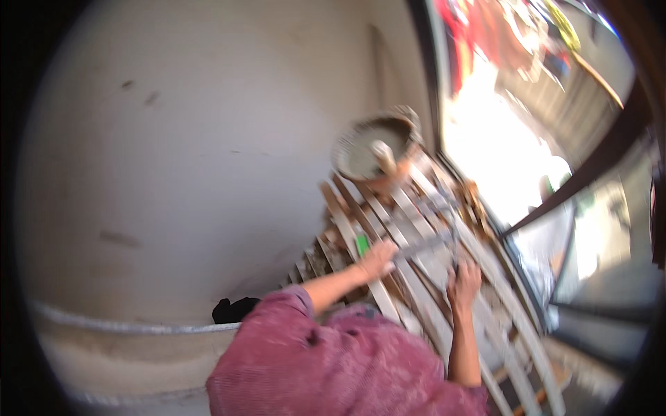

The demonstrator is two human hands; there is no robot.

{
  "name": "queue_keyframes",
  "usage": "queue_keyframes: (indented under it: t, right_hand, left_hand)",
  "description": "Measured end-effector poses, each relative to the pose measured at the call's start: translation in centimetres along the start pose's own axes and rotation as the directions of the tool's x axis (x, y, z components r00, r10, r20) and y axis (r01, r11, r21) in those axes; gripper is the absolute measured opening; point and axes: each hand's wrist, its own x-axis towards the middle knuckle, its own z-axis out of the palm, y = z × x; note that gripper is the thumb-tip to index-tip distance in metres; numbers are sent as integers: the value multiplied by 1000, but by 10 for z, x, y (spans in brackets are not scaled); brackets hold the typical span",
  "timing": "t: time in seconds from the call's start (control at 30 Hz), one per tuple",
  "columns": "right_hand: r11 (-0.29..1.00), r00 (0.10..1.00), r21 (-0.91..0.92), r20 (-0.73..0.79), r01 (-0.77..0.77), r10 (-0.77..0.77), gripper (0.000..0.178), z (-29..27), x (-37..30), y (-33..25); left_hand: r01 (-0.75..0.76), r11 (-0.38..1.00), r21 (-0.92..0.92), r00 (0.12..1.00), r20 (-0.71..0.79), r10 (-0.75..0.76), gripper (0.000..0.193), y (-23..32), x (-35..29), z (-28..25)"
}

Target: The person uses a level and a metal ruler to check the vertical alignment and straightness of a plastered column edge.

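Observation:
The picture is blurred by motion. My left hand [378, 260] reaches out from a dusty pink sleeve and closes on one end of a flat grey metal tool [423, 244] that lies across whitish wooden slats [416, 291]. A small green piece [362, 244] shows just beside that hand. My right hand [463, 281] is further right, its fingers curled around the tool's other end or a slat; I cannot tell which. Beyond both hands a round pan of grey plaster [374, 149] sits at the top of the slats.
A plain plastered wall [194, 159] fills the left side, with a pale ledge [132, 329] and a dark lump [232, 310] at its foot. To the right a dark-framed window opening [590, 173] shows bright daylight and coloured cloth outside.

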Motion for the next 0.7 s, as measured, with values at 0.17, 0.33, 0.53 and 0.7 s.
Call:
queue_keyframes:
  t: [0.17,0.33,0.53,0.7]
  right_hand:
    - [969,969,-213,181,-127,166,45,-8,-18,33]
    - [970,994,-240,107,29,-4,32,10,-17,67]
    - [948,991,-309,125,78,-41,30,18,-3,60]
    - [827,872,-558,-365,77,-327,31,75,-10,123]
  left_hand:
    - [125,978,165,989,-99,-110,68,-11,11,81]
    - [209,968,143,977,18,-213,62,3,23,53]
    - [296,923,246,955,-59,-291,60,3,27,40]
    - [347,907,239,937,-134,-323,58,-9,33,40]
